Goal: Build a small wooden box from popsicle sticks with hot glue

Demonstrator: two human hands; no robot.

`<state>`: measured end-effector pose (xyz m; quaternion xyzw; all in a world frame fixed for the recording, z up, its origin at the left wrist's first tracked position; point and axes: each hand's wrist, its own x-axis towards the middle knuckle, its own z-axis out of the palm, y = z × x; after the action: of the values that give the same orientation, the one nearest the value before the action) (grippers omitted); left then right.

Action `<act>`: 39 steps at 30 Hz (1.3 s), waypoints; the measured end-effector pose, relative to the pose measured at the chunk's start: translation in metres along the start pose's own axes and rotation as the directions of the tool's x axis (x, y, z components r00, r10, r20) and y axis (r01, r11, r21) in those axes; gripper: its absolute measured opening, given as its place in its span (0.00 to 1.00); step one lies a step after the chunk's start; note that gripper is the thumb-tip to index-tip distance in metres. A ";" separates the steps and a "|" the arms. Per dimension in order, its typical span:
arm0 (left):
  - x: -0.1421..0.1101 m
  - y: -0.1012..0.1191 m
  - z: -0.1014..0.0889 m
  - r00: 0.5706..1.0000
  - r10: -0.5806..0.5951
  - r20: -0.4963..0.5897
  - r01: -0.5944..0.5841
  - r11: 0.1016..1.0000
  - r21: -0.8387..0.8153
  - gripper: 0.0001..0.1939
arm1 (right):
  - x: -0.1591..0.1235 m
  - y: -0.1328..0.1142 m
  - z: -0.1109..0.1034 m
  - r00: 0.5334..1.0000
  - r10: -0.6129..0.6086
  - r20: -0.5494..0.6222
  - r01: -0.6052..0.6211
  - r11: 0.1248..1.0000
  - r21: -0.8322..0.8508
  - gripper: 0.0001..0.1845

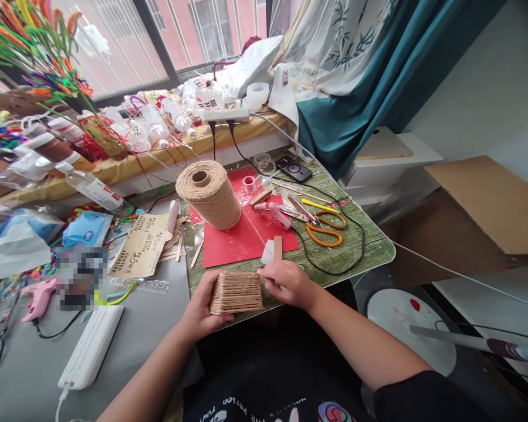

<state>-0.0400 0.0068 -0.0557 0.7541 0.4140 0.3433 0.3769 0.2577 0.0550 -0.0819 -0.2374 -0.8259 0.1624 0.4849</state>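
A small boxy piece wrapped in rows of brown twine (236,293) is held in my left hand (201,308), fingers and thumb curled round its left end. My right hand (288,283) is closed in a pinch at the piece's upper right corner, on a thin strand of twine. That strand runs over the red paper (222,249) towards the big twine spool (211,196), which stands upright behind my hands. Just beyond my right fingers lie a wooden strip (278,247) and a white scrap (267,252).
A pink glue gun (275,214), orange-handled scissors (328,230), a yellow pen (320,205) and a black phone-like device (294,169) lie right of the spool. Sandpaper (141,246) and a white power strip (92,346) are at left. A black cable (363,234) loops near the table's right edge.
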 end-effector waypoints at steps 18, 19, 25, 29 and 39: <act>-0.008 -0.008 0.001 0.993 -0.102 0.053 0.109 0.983 -0.148 0.44 | 0.001 0.001 0.004 1.000 0.006 0.009 -0.006 1.000 0.023 0.18; -0.006 -0.005 0.000 0.990 -0.118 0.078 0.127 0.985 -0.119 0.43 | 0.001 0.001 0.004 1.000 0.005 0.011 -0.006 0.999 0.033 0.19; 0.012 0.031 -0.008 0.934 -0.294 0.203 0.249 0.943 0.221 0.44 | 0.001 0.001 0.002 1.000 0.007 -0.020 -0.006 0.999 0.049 0.18; 0.024 0.063 -0.010 0.981 -0.167 0.097 0.100 0.867 0.488 0.63 | 0.001 0.001 0.000 1.000 0.005 -0.020 -0.004 0.999 0.036 0.18; 0.049 0.084 0.032 0.988 -0.059 0.141 -0.041 0.785 0.618 0.45 | 0.001 0.001 -0.001 1.000 0.020 -0.001 -0.020 0.999 0.036 0.17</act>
<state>0.0379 0.0096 0.0112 0.8579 0.4773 0.1280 0.1411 0.2583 0.0562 -0.0813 -0.2367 -0.8201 0.1819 0.4881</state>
